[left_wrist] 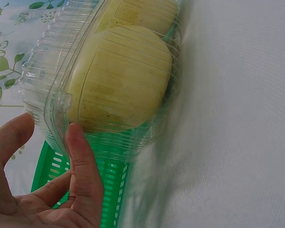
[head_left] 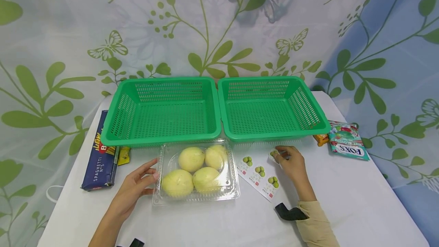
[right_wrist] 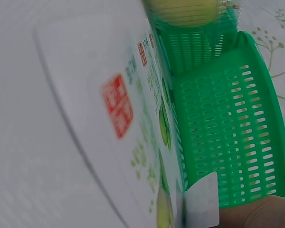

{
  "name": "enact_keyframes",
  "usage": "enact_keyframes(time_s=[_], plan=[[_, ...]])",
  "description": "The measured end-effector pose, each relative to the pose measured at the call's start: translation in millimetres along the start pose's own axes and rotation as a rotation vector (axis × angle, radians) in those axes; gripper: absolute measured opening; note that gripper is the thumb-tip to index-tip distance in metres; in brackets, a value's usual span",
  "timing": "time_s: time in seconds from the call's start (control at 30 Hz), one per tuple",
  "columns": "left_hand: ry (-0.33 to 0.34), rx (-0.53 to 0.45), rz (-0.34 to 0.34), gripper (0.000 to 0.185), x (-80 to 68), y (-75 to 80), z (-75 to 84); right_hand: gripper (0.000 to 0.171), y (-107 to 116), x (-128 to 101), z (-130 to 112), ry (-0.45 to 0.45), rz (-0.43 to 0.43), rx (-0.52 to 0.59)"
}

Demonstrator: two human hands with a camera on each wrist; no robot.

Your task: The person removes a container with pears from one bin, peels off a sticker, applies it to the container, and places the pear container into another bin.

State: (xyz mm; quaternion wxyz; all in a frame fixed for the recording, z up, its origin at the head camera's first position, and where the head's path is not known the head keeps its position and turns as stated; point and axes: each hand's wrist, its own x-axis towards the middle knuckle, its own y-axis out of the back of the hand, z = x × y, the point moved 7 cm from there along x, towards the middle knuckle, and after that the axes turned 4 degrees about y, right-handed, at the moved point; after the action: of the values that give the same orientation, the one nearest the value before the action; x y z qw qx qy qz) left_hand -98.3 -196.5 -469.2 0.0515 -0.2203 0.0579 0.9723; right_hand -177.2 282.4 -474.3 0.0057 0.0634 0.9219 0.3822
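A clear plastic clamshell box [head_left: 230, 194] holds several large pale yellow fruits [head_left: 177, 183] and sits lid down on the white table. My left hand [head_left: 135, 188] touches its left edge; in the left wrist view the fingertips [left_wrist: 76, 135] are fairly straight at the rim. To the right of the box lies a white sheet of stickers [head_left: 253, 180] printed with green fruit and red seals. At the sheet's upper right end, my right hand [head_left: 294, 165] pinches a small white sticker [right_wrist: 203, 202]. The right wrist view cuts off most of that hand.
Two green slotted baskets [head_left: 161, 142] [head_left: 274, 136] stand side by side behind the box. A blue spaghetti pack [head_left: 97, 172] and a yellow packet [head_left: 124, 156] lie at the left. On the right are a Fox's candy bag [head_left: 348, 140] and an orange packet [head_left: 321, 139].
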Motion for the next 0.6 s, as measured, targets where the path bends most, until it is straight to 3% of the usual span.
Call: enact_keyframes(time_s=[0.6], plan=[[-0.017, 0.000, -0.009, 0.061, 0.1, -0.1, 0.0, 0.027, 0.2, -0.3, 1.2, -0.023, 0.019, -0.003]])
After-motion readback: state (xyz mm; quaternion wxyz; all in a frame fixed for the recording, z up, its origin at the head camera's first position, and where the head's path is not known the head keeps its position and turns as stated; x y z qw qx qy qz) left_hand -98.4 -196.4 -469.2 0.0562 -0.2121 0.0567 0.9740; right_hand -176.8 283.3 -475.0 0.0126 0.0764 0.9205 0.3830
